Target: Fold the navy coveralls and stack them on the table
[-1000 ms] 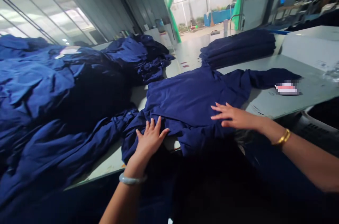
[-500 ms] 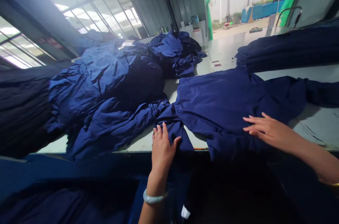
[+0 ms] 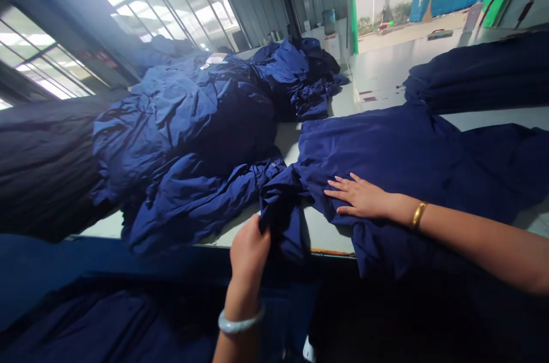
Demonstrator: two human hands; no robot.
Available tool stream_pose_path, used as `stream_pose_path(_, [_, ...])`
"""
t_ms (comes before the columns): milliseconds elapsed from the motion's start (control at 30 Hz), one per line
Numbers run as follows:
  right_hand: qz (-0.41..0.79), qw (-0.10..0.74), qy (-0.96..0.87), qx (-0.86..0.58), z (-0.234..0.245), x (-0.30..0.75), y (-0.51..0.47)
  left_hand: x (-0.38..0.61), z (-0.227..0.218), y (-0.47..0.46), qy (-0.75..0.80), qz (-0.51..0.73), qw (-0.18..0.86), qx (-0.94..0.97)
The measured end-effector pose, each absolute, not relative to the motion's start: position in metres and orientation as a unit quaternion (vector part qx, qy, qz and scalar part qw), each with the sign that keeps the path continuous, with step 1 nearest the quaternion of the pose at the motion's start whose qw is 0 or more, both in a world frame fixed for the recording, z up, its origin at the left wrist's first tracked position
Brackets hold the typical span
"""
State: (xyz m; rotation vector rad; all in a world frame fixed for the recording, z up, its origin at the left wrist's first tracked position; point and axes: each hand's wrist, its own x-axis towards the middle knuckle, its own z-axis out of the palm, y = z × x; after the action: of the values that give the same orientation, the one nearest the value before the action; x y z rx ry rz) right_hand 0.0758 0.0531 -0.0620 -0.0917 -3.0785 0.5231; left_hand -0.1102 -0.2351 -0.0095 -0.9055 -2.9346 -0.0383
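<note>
A navy work jacket (image 3: 398, 163) lies spread on the pale grey table (image 3: 326, 226), its left end gathered into a bunched fold (image 3: 281, 208). My left hand (image 3: 250, 248), with a pale bangle at the wrist, grips that fold at the table's front edge, and its fingertips are hidden behind the cloth. My right hand (image 3: 360, 197), wearing a gold bracelet, rests flat on the jacket with its fingers spread and holds nothing.
A large heap of crumpled navy garments (image 3: 180, 134) stands left of the jacket, with a dark pile (image 3: 47, 163) beyond it. A folded navy stack (image 3: 480, 71) lies at the far right. More navy cloth (image 3: 86, 317) sits below the table's front edge.
My left hand has closed on the jacket's cloth and bunched it. My right hand has slid left across the jacket. The view has swung slightly.
</note>
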Motion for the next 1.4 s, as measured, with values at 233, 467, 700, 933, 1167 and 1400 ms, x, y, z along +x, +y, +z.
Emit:
stream_pose_path(233, [0.138, 0.027, -0.990, -0.030, -0.071, 0.081, 0.055, -0.176, 0.125, -0.202, -0.875, -0.066, 0.348, -0.329])
stream_pose_path(467, [0.154, 0.035, -0.987, -0.014, -0.065, 0.081, 0.053, -0.226, 0.117, -0.110, -0.824, -0.132, 0.181, -0.520])
stream_pose_path(700, [0.169, 0.057, -0.984, -0.001, -0.064, 0.085, 0.055, -0.202, 0.037, -0.138, -0.890, -0.148, 0.218, -0.373])
stream_pose_path(933, [0.087, 0.087, -0.978, -0.167, -0.052, 0.083, 0.059, -0.170, -0.003, -0.133, -0.927, -0.099, -0.071, -0.355])
stream_pose_path(1167, [0.112, -0.029, -0.963, -0.243, -0.058, 0.104, 0.095, -0.195, 0.000, -0.139, -0.925, -0.186, -0.088, -0.321])
stream_pose_path(1400, [0.122, 0.007, -0.951, -0.284, -0.043, 0.173, 0.141, -0.181, -0.004, -0.192, -0.928, -0.171, 0.039, -0.330])
